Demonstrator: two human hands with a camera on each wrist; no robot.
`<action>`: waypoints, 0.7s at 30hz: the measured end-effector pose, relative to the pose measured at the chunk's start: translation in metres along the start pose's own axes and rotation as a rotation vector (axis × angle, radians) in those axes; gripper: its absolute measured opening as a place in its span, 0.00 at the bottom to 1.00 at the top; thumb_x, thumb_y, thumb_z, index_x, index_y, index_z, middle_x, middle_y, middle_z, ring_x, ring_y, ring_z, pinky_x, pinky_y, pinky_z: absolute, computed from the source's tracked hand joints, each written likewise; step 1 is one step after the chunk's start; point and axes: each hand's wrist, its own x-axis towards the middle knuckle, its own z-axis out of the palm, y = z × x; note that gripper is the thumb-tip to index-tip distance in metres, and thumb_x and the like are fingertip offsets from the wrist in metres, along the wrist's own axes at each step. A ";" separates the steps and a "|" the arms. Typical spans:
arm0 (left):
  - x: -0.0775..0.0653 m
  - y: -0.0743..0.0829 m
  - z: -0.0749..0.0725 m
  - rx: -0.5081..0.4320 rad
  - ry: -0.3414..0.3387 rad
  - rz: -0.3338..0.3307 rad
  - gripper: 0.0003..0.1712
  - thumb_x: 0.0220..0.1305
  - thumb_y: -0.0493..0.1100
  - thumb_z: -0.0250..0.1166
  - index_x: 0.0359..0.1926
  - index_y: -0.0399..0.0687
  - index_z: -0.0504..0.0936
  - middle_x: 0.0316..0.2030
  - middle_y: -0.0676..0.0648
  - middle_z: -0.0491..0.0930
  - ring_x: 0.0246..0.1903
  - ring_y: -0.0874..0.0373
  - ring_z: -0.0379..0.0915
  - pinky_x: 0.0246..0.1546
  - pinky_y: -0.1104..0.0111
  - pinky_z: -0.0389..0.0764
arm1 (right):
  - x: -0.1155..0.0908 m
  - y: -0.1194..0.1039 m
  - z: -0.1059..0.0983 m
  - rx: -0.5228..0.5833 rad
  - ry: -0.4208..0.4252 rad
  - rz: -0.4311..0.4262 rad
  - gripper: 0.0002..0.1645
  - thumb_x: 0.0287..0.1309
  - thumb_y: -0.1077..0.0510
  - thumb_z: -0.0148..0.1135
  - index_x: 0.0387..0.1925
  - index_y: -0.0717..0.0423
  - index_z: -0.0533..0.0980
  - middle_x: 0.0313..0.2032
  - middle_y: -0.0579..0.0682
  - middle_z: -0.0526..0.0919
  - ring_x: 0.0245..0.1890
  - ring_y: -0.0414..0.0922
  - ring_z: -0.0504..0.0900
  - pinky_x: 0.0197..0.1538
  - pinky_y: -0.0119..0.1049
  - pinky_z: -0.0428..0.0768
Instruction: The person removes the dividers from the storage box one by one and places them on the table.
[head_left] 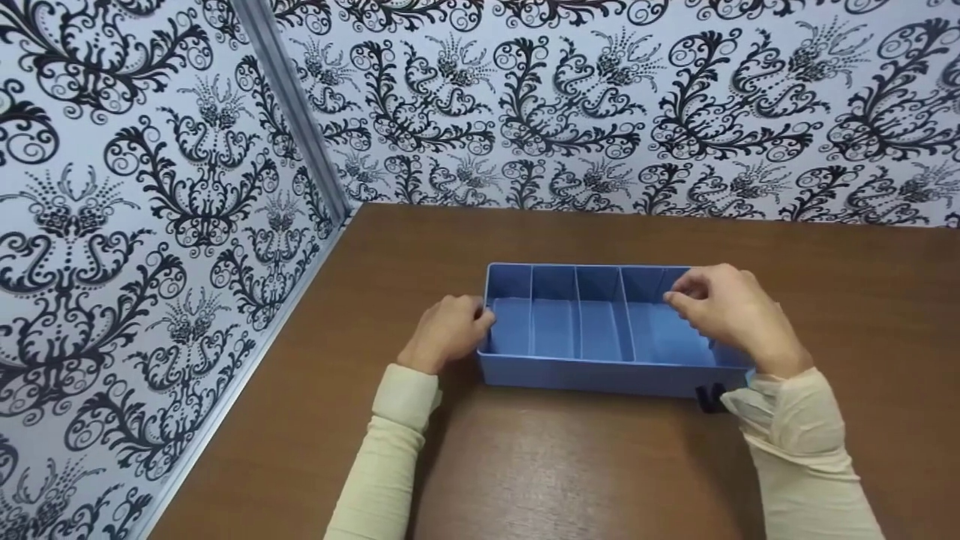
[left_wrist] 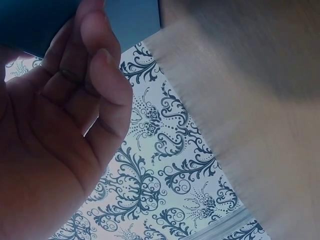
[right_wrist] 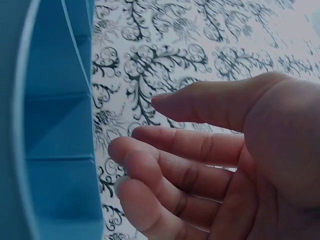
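A blue divided plastic bin (head_left: 589, 375) lies on the wooden table, its long side towards me. Thin dividers split it into several compartments with nothing in the ones that show. At its left end my left hand (head_left: 448, 330) grips the short wall, fingers curled at the rim; in the left wrist view those fingers (left_wrist: 112, 82) bend beside the blue wall. Over the wide right compartment hovers my right hand (head_left: 727, 307), hiding part of the right end. Its fingers are loosely bent with nothing between them, beside the bin in the right wrist view.
The brown table (head_left: 525, 465) extends around the bin. Behind it stands a wall (head_left: 570, 105) with black floral patterns, and a similar panel (head_left: 150, 225) runs along the left edge. A small black piece (head_left: 709, 398) sits by the right cuff.
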 end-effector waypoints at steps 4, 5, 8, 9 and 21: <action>0.001 0.000 0.001 0.000 -0.003 0.001 0.14 0.71 0.48 0.54 0.35 0.44 0.80 0.23 0.49 0.71 0.27 0.54 0.71 0.30 0.63 0.70 | 0.004 -0.004 0.012 -0.036 0.016 -0.032 0.15 0.62 0.55 0.61 0.40 0.64 0.83 0.32 0.56 0.87 0.32 0.51 0.83 0.39 0.50 0.79; 0.000 -0.001 0.001 0.001 -0.002 0.002 0.14 0.71 0.48 0.54 0.35 0.44 0.79 0.24 0.49 0.71 0.27 0.54 0.71 0.30 0.63 0.70 | 0.005 -0.006 0.015 -0.043 0.015 -0.036 0.15 0.62 0.55 0.61 0.39 0.64 0.83 0.33 0.57 0.87 0.35 0.53 0.83 0.42 0.52 0.78; -0.001 -0.001 0.000 -0.005 -0.002 -0.004 0.14 0.71 0.48 0.54 0.35 0.44 0.79 0.23 0.48 0.71 0.26 0.54 0.71 0.30 0.63 0.70 | 0.006 -0.009 0.020 -0.035 0.000 -0.031 0.15 0.62 0.55 0.61 0.40 0.65 0.83 0.34 0.58 0.86 0.36 0.54 0.83 0.42 0.53 0.78; -0.001 -0.001 0.000 -0.009 -0.003 -0.007 0.14 0.71 0.48 0.54 0.36 0.44 0.79 0.23 0.48 0.71 0.26 0.54 0.71 0.30 0.63 0.70 | 0.006 -0.010 0.020 -0.033 -0.001 -0.030 0.16 0.62 0.55 0.60 0.40 0.65 0.83 0.34 0.58 0.86 0.36 0.53 0.83 0.42 0.52 0.79; 0.000 -0.002 0.001 -0.004 0.022 0.022 0.14 0.70 0.47 0.54 0.30 0.45 0.78 0.21 0.51 0.70 0.23 0.56 0.69 0.26 0.65 0.68 | 0.006 -0.012 0.027 -0.029 0.024 -0.066 0.14 0.61 0.57 0.61 0.37 0.66 0.83 0.33 0.59 0.86 0.35 0.55 0.84 0.42 0.53 0.79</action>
